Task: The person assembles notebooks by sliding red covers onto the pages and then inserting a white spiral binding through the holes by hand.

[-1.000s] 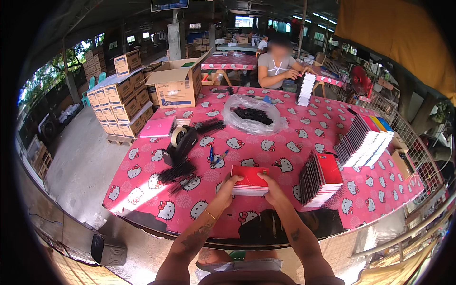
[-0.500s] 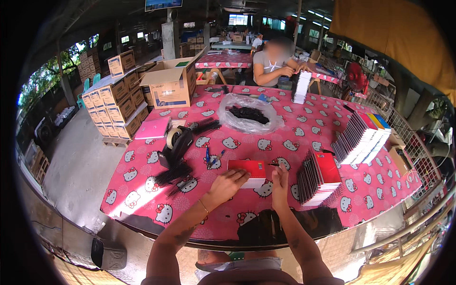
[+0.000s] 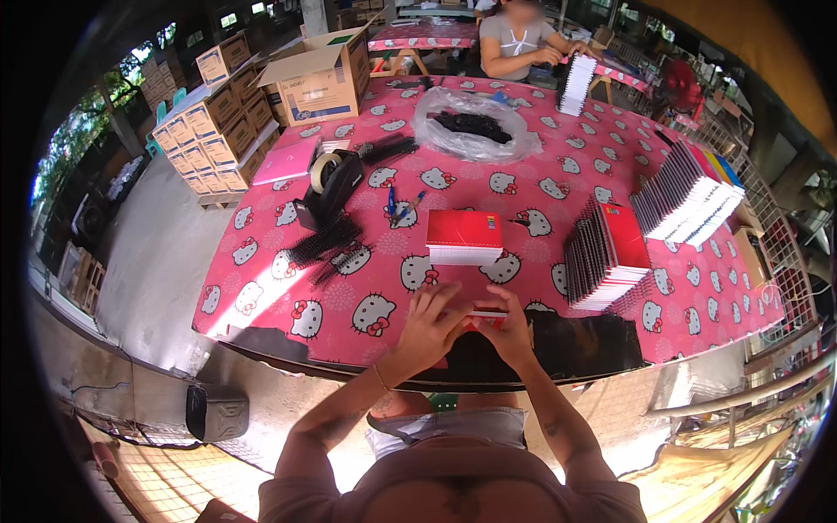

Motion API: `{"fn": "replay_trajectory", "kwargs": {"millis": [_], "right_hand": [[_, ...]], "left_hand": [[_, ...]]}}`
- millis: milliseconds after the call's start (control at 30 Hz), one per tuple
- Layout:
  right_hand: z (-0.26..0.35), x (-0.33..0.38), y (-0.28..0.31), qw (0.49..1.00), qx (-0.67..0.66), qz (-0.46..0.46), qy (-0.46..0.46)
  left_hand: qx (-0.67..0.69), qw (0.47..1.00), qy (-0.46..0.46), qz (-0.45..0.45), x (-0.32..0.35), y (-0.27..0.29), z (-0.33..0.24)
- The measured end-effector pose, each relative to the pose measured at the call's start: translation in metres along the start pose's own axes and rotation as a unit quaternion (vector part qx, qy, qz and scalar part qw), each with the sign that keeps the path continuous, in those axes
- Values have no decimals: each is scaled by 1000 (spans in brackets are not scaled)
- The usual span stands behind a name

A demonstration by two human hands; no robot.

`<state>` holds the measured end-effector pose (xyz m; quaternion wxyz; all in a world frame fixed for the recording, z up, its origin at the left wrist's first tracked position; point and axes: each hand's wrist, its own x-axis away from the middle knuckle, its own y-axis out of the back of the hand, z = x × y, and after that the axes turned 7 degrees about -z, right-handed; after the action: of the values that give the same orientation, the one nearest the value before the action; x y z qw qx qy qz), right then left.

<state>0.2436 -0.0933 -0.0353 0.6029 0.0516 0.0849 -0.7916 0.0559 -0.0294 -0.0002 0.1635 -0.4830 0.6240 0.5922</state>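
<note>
Near the front edge of the table, my left hand (image 3: 427, 324) and my right hand (image 3: 508, 333) come together around a small red notebook (image 3: 488, 316), seen nearly edge-on with its white pages showing. My right thumb and fingers grip it, and the fingertips of my left hand close on its left side. Much of it is hidden by my fingers. Just beyond my hands lies a low stack of red-covered notebooks (image 3: 464, 228) with white page edges. To the right stands a taller stack of spiral-bound red notebooks (image 3: 608, 253).
Blue-handled pliers (image 3: 403, 209), a black tape dispenser (image 3: 331, 190) and black binding coils (image 3: 324, 241) lie left. Farther off are a plastic bag of black coils (image 3: 471, 126), an open carton (image 3: 318, 83) and more notebooks (image 3: 689, 196). Across the table, a person handles a white coil-bound stack.
Both hands have left the low stack of notebooks and drawn back toward the table's front edge, now with a red notebook between them. The view has tipped downward.
</note>
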Motion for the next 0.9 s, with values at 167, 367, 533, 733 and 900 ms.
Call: {"fn": "replay_trajectory", "kwargs": {"millis": [167, 367, 533, 733, 900], "right_hand": [[-16, 5, -4, 997, 74, 2, 2], [-20, -1, -7, 998, 3, -30, -52], [-23, 1, 2, 999, 36, -8, -34], [-12, 0, -2, 998, 53, 24, 0], [-22, -2, 6, 997, 51, 54, -21]], "left_hand": [[234, 912, 303, -147, 23, -12, -18], [-320, 926, 200, -21, 50, 53, 178], [-323, 938, 129, -8, 50, 45, 183], [-321, 935, 152, 0, 46, 53, 186], [-287, 947, 142, -30, 23, 59, 150]]}}
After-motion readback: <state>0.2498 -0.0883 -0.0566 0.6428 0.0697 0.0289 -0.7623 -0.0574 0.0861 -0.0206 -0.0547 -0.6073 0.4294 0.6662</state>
